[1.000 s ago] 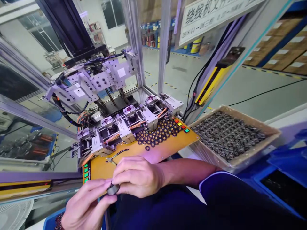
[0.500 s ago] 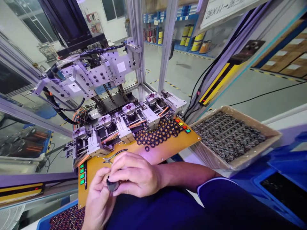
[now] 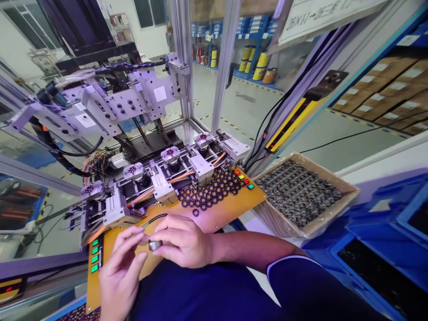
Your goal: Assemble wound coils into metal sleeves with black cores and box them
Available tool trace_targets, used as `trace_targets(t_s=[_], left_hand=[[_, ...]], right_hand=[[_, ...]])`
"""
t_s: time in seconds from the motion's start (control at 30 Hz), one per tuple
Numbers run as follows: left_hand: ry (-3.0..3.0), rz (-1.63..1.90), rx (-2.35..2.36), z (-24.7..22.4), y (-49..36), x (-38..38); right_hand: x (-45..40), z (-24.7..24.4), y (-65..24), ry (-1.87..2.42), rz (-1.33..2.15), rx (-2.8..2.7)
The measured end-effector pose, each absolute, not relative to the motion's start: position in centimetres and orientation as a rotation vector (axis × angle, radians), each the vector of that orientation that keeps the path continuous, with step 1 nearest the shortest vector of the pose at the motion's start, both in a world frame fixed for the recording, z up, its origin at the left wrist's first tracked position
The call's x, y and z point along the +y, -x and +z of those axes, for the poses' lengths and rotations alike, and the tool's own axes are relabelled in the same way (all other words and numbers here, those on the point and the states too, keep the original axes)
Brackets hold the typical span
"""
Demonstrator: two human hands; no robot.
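A small dark metallic ring-shaped part (image 3: 154, 244) sits pinched between the thumb and fingers of my right hand (image 3: 187, 243), above the front of the yellow board (image 3: 214, 217). My left hand (image 3: 122, 263) is just left of it, its thumb and fingers apart with nothing between them. Whether its fingertips touch the part I cannot tell. Behind my right hand, cutters (image 3: 156, 218) with a dark handle lie on the board, mostly hidden. Several dark rings (image 3: 209, 192) are grouped on the board, and one single ring (image 3: 195, 212) lies in front of the group.
Beyond the board stands a machine (image 3: 163, 187) with several round fixtures under a metal head (image 3: 117, 109). Green buttons (image 3: 95, 258) line the board's left edge; coloured buttons (image 3: 246, 181) are at its right. A carton (image 3: 349, 192) of small parts and blue bins (image 3: 341, 238) stand right.
My left hand has let go of the ring-shaped part and opened, moving left. My right hand still holds the part, now turned. The whole view has shifted slightly.
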State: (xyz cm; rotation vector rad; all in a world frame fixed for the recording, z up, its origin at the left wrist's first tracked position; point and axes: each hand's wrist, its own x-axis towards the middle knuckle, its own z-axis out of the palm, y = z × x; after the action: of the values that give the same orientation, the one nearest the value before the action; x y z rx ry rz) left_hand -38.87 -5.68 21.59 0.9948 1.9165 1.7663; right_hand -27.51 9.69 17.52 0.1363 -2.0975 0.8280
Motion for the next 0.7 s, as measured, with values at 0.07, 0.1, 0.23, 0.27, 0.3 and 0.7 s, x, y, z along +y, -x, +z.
trace_targets(t_s=[0.07,0.1,0.23,0.27,0.3,0.7], left_hand=[[-0.779,1.776,1.987,20.4,39.7,-6.6],[-0.652,1.794,2.008,19.5,40.1,-7.2],[-0.319,1.750,2.107,14.5,40.8,-9.9],[-0.265,1.739,2.118,13.3,40.6,-10.6],[-0.210,1.738,2.122,12.1,40.4,-11.2],[0.084,1.598,2.074,7.8,38.5,-13.4]], right_hand=[[11.0,14.4,27.0,-0.141,0.618,-2.309],[11.8,12.8,26.6,-0.170,0.528,-2.388],[14.2,7.7,24.7,-0.254,0.372,-2.518],[14.6,6.9,24.3,-0.247,0.348,-2.534],[14.8,6.2,24.0,-0.236,0.327,-2.549],[15.9,5.0,21.4,-0.011,0.281,-2.711]])
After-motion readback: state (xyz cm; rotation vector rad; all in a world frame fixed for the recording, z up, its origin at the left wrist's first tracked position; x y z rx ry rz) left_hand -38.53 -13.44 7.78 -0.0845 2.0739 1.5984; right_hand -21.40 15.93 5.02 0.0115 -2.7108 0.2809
